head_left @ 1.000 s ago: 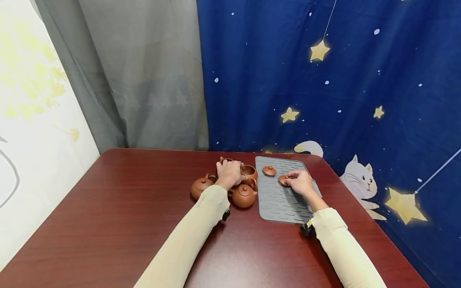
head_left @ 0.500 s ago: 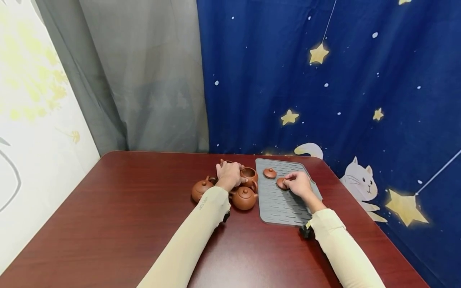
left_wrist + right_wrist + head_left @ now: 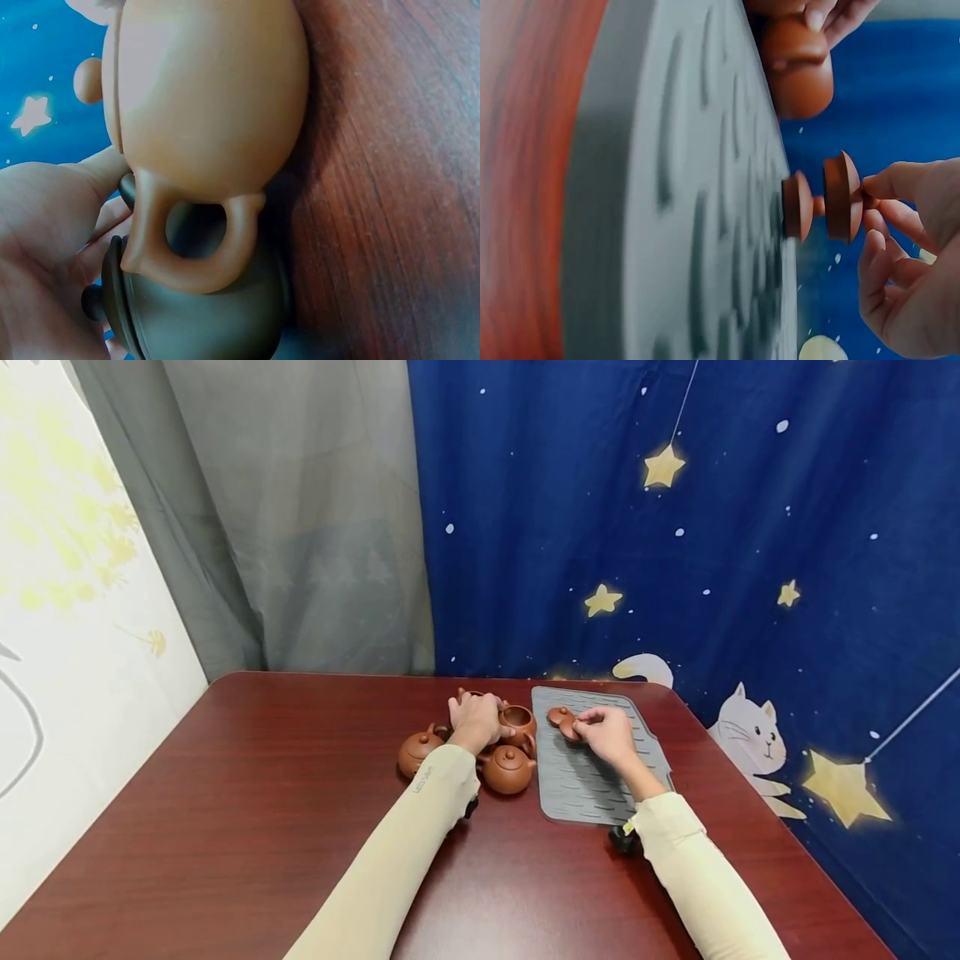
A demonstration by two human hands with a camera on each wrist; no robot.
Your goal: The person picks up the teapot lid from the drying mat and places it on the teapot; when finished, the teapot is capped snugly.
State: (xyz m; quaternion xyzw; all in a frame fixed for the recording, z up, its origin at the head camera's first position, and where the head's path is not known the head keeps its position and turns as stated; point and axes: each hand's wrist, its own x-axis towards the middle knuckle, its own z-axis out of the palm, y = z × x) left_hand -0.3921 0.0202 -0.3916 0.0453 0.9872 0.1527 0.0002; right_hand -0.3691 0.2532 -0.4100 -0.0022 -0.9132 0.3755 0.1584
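My right hand (image 3: 609, 735) pinches a brown clay teapot lid (image 3: 844, 196) by its knob, raised over the grey ridged mat (image 3: 588, 789). A second lid (image 3: 798, 205) lies knob up on the mat, and the held lid overlaps it in the head view. Among the teapots, my left hand (image 3: 477, 720) grips the rim of a lidless teapot (image 3: 527, 727) with its thumb; its other fingers are partly hidden. Close by stand a lidded teapot (image 3: 507, 772) in front and another (image 3: 417, 752) to the left. In the left wrist view, a lidded teapot (image 3: 210, 97) fills the foreground.
Beyond the left hand, one more teapot (image 3: 465, 694) is mostly hidden. The red-brown table (image 3: 262, 802) reaches back to a grey curtain (image 3: 337, 527) and a blue star-patterned curtain (image 3: 540, 510). The mat lies near the table's far right corner.
My right hand has carried the lid left across the mat, from the second lid's right side to overlapping it. The left hand keeps its place at the teapots.
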